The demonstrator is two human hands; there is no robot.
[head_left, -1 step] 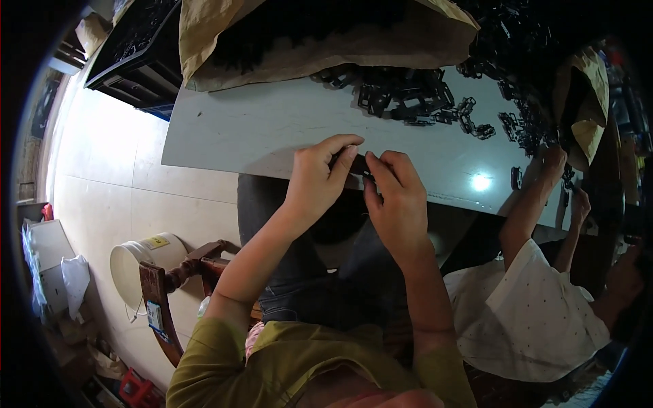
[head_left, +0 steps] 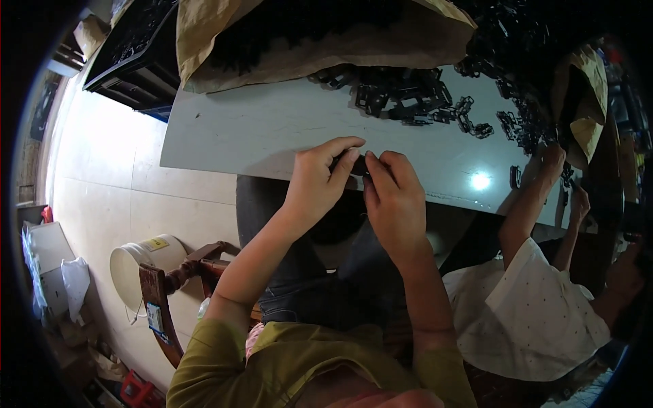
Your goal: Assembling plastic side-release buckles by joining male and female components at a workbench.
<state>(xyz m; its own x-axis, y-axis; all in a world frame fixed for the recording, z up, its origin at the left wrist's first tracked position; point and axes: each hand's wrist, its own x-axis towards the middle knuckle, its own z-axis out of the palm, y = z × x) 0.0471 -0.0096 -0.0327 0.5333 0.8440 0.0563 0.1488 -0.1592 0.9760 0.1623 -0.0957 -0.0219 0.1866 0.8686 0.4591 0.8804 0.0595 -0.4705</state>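
Both my hands meet over the near edge of the grey-white tabletop, holding one small black part between them. My left hand pinches its left end between thumb and fingers. At its other end, my right hand grips with thumb and bent fingers. Much of the part is hidden by my fingertips, so its exact kind does not show. Beyond my hands lies a heap of black frame-like plastic parts, with a large brown paper bag of dark pieces behind it.
At the right, a co-worker's hand is among more black parts, near a second paper bag. A black crate stands far left. On the floor are a white bucket and a wooden chair.
The small black part has turned slightly between my fingertips. My hands stay in nearly the same place, and the view has shifted a touch.
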